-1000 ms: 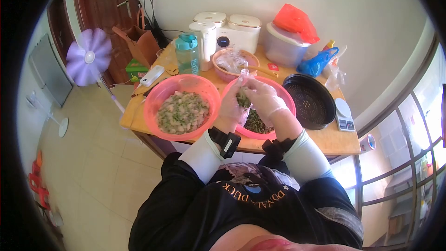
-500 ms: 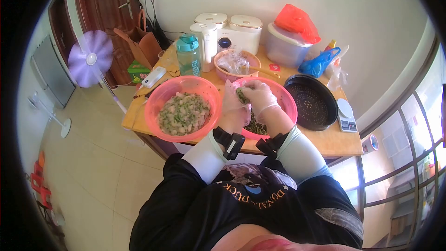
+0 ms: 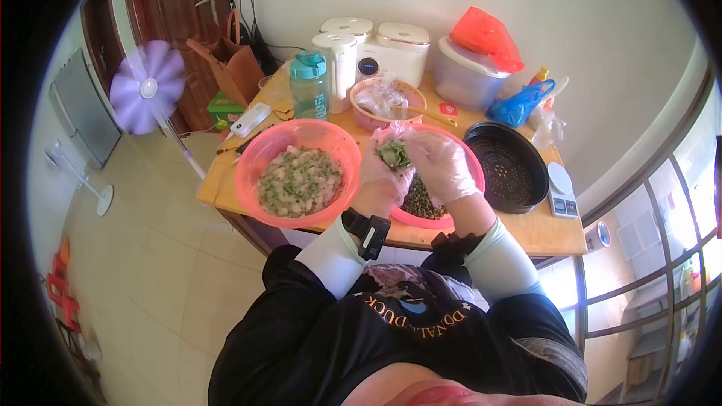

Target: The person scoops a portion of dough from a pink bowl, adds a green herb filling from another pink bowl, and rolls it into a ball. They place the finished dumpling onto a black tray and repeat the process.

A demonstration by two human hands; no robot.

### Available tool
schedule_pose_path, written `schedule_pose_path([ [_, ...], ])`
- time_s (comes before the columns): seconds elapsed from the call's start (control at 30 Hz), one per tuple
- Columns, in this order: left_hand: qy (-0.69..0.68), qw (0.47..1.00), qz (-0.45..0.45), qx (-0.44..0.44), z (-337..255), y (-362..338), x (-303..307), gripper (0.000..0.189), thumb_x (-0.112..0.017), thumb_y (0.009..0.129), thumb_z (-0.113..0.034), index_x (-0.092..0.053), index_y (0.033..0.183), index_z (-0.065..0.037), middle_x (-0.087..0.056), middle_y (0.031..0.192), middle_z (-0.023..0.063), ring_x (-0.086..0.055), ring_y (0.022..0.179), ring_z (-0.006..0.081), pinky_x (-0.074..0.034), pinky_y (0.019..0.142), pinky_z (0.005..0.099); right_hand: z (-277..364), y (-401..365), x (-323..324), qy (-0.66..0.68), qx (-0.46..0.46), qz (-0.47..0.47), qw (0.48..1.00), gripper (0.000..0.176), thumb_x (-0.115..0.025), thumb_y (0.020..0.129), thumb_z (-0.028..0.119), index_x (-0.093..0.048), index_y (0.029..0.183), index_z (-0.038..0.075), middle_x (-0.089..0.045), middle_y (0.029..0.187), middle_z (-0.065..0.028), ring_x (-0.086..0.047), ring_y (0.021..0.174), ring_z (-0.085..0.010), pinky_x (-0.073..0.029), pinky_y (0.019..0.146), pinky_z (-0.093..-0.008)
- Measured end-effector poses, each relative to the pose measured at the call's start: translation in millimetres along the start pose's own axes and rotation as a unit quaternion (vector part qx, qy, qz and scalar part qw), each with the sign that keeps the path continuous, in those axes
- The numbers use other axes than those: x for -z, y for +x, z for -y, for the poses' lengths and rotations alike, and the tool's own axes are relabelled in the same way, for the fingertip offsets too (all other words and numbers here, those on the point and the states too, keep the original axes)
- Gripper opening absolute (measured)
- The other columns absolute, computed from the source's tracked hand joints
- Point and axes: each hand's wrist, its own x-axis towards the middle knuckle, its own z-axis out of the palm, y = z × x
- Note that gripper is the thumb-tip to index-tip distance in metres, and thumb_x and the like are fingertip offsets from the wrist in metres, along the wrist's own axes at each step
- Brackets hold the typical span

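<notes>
My left hand (image 3: 377, 169), in a clear plastic glove, is cupped around a ball of chopped green filling (image 3: 392, 155). Close to its right side is my right hand (image 3: 445, 165), gloved too, with its back toward me and its loosely curved fingers apart from a grip. Below both hands stands a pink basin (image 3: 475, 169) with dark green chopped filling (image 3: 421, 201) in it. Left of my hands, another pink basin (image 3: 247, 180) holds a pale and green chopped mixture (image 3: 299, 182).
A black perforated steamer tray (image 3: 505, 167) and a kitchen scale (image 3: 560, 188) are at the right. Behind stand a smaller pink bowl (image 3: 414, 98) with plastic bags, a teal bottle (image 3: 308, 90), a white jug (image 3: 340, 68) and a lidded tub (image 3: 466, 75). A fan (image 3: 148, 89) stands left.
My right hand has moved right and loosened from the green ball, which now shows more fully in my left hand. More of the dark filling below is visible.
</notes>
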Motion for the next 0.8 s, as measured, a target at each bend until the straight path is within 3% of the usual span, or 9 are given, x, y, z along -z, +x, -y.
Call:
schedule_pose_path([
  [0.1,0.004,1.000,-0.015,-0.023,-1.1,1.6,-3.5,0.031,-0.051,0.102,-0.032,-0.066,0.115,-0.008,-0.069,0.109,0.0099,-0.067,0.103,0.0256,-0.056,0.093,0.0423,5.4,5.2,12.1,0.087,-0.095,0.009,0.992,0.029,-0.065,0.091,0.021,-0.073,0.116,0.008,-0.069,0.109,-0.0201,-0.069,0.098,-0.0341,-0.054,0.087,-0.0412],
  [0.17,0.017,0.999,-0.022,-0.019,-2.5,4.5,1.8,0.026,-0.055,0.100,-0.026,-0.066,0.114,-0.007,-0.069,0.105,0.0087,-0.067,0.098,0.0240,-0.056,0.088,0.0416,18.1,4.0,11.7,0.012,-0.076,0.028,0.997,0.029,-0.065,0.092,0.021,-0.072,0.118,0.009,-0.068,0.112,-0.0209,-0.068,0.099,-0.0356,-0.054,0.087,-0.0422],
  [0.23,0.073,0.995,0.068,-0.018,-3.3,6.8,8.3,0.025,-0.055,0.100,-0.022,-0.065,0.115,-0.006,-0.068,0.104,0.0085,-0.067,0.098,0.0232,-0.057,0.086,0.0384,22.4,1.3,2.5,-0.061,-0.056,0.048,0.995,0.029,-0.064,0.093,0.021,-0.071,0.119,0.010,-0.067,0.114,-0.0218,-0.067,0.100,-0.0370,-0.054,0.088,-0.0432],
  [0.3,0.057,0.996,0.064,-0.002,-3.1,11.4,12.8,0.025,-0.054,0.100,-0.021,-0.065,0.115,-0.005,-0.068,0.104,0.0087,-0.067,0.098,0.0228,-0.057,0.086,0.0381,14.5,-3.7,-12.8,-0.121,0.000,0.035,0.992,0.032,-0.068,0.089,0.015,-0.071,0.120,0.010,-0.066,0.109,-0.0178,-0.067,0.102,-0.0349,-0.053,0.089,-0.0425],
  [0.4,0.035,0.999,0.034,0.000,-2.1,8.2,8.5,0.024,-0.054,0.100,-0.021,-0.065,0.113,-0.005,-0.068,0.103,0.0084,-0.067,0.096,0.0223,-0.057,0.086,0.0380,-2.8,-7.5,-29.8,-0.099,0.015,-0.001,0.995,0.030,-0.069,0.090,0.023,-0.072,0.117,0.011,-0.065,0.115,-0.0218,-0.064,0.102,-0.0416,-0.053,0.091,-0.0470],
  [0.53,0.000,1.000,0.013,-0.014,-1.1,5.9,8.1,0.023,-0.053,0.101,-0.024,-0.065,0.110,-0.006,-0.069,0.102,0.0076,-0.067,0.093,0.0216,-0.058,0.086,0.0373,-9.6,-6.2,-33.3,-0.091,-0.011,0.014,0.996,0.026,-0.071,0.088,0.019,-0.072,0.112,0.009,-0.066,0.113,-0.0207,-0.065,0.102,-0.0405,-0.053,0.091,-0.0461],
  [0.67,-0.024,0.999,0.032,0.001,-2.8,13.0,16.2,0.023,-0.054,0.101,-0.026,-0.067,0.108,-0.007,-0.069,0.100,0.0079,-0.068,0.092,0.0215,-0.058,0.085,0.0364,-14.4,-4.5,-37.0,0.012,-0.093,-0.021,0.995,0.020,-0.072,0.085,0.009,-0.071,0.104,0.005,-0.068,0.104,-0.0172,-0.068,0.096,-0.0325,-0.054,0.087,-0.0407],
  [0.73,-0.014,0.999,-0.038,-0.009,-1.6,11.5,11.8,0.026,-0.055,0.099,-0.032,-0.065,0.101,-0.008,-0.070,0.097,0.0106,-0.068,0.089,0.0276,-0.058,0.083,0.0423,-20.3,-3.2,-39.9,0.045,-0.122,-0.012,0.991,0.019,-0.071,0.084,0.007,-0.071,0.103,0.003,-0.068,0.101,-0.0162,-0.069,0.094,-0.0284,-0.054,0.085,-0.0384],
  [0.8,-0.011,0.999,-0.045,-0.009,-2.0,9.1,9.5,0.027,-0.055,0.099,-0.034,-0.065,0.101,-0.009,-0.070,0.097,0.0109,-0.068,0.090,0.0285,-0.058,0.084,0.0432,-36.2,-3.9,-49.5,0.147,-0.188,-0.028,0.971,0.018,-0.071,0.084,0.006,-0.071,0.100,0.001,-0.069,0.099,-0.0144,-0.068,0.091,-0.0221,-0.054,0.083,-0.0355],
])
